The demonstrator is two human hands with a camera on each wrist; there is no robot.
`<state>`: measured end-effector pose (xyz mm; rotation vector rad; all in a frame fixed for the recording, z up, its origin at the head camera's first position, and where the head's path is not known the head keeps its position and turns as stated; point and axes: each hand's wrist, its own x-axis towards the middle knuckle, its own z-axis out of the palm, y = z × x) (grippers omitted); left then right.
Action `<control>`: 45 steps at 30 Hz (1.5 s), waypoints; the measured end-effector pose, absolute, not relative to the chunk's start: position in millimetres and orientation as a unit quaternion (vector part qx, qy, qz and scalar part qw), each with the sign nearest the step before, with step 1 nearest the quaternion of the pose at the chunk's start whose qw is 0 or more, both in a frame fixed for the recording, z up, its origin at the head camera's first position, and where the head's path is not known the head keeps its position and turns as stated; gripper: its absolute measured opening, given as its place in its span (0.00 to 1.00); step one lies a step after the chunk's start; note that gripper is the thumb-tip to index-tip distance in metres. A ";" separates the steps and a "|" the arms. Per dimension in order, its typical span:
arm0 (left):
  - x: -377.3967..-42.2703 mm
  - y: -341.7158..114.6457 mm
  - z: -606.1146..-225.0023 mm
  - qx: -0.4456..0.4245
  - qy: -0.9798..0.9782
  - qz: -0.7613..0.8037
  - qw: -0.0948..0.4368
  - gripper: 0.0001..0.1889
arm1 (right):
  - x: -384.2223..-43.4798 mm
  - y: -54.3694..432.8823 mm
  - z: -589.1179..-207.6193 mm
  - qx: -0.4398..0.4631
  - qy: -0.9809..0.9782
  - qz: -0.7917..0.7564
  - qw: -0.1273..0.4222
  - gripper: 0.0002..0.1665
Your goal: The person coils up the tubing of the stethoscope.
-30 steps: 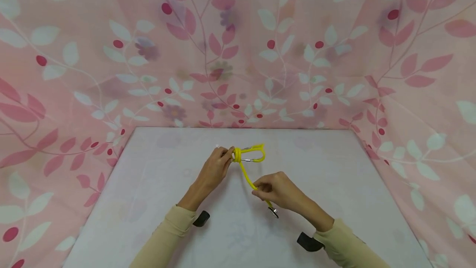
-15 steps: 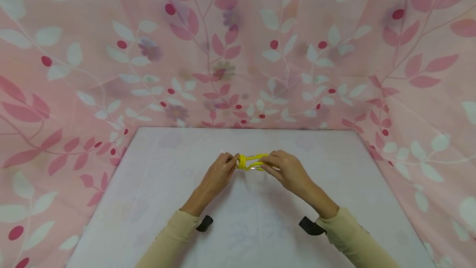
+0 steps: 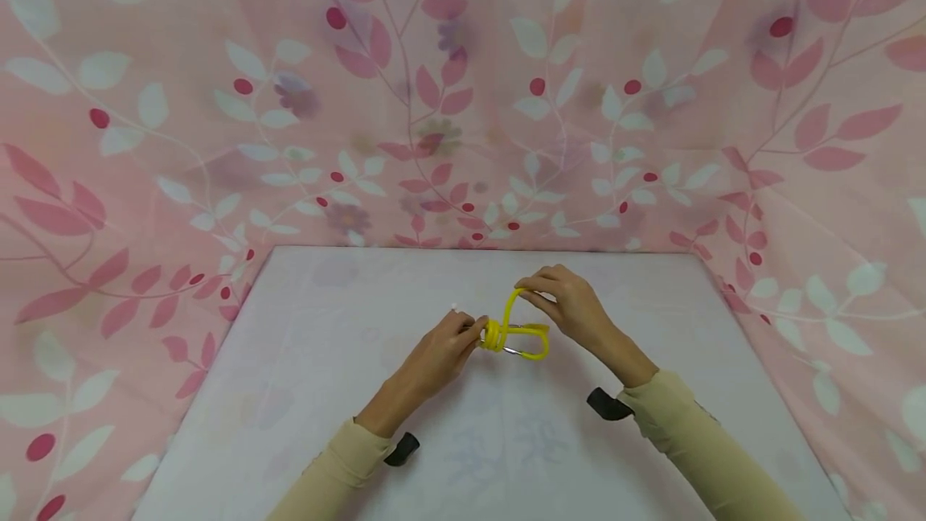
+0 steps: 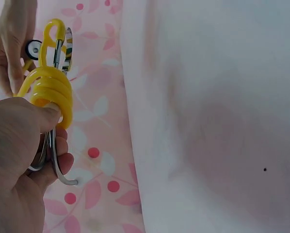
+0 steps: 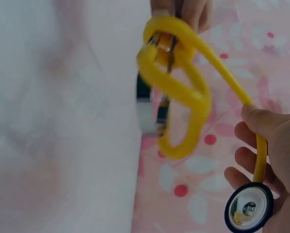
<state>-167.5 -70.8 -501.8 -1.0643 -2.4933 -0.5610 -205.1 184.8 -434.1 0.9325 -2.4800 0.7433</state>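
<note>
A stethoscope with yellow tubing (image 3: 536, 356) is held in the air between both hands over the table. My left hand (image 3: 434, 356) grips its metal ear tubes (image 4: 53, 155), the thumb pressing at the yellow coils (image 4: 53, 92) wound round them. Beyond the coils, a loop of tubing sticks out toward the right. My right hand (image 3: 575, 308), raised higher, pinches the free length of tubing between thumb and fingers. Past that pinch, the round chest piece (image 5: 249, 208) with its dark rim hangs beside the right palm; the hand hides it in the head view.
A white-covered table (image 3: 325, 288) lies below, backed and flanked by pink leaf-patterned cloth (image 3: 463, 103). Dark wrist-worn pieces (image 3: 402, 449) jut out under both sleeves.
The right hand has moved from below the coils, past the loop, to above it, drawing the free tubing upward. The left hand has shifted slightly right and down with the stethoscope.
</note>
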 end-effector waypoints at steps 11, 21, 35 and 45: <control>-163.9 -66.0 -492.4 -0.403 -0.870 -0.224 0.176 0.26 | -222.3 198.3 -461.8 0.313 -0.891 0.306 0.123 0.12; -167.6 -69.1 -493.3 -0.427 -0.850 -0.234 0.201 0.26 | -218.1 193.3 -495.5 0.324 -0.866 0.372 0.086 0.10; -170.7 -68.6 -500.3 -0.360 -0.864 -0.268 0.228 0.26 | -194.0 175.0 -528.0 0.248 -0.829 0.499 -0.043 0.17; -185.1 -69.5 -502.2 -0.305 -0.875 -0.285 0.247 0.22 | -184.3 161.5 -519.0 0.279 -0.849 0.446 -0.054 0.17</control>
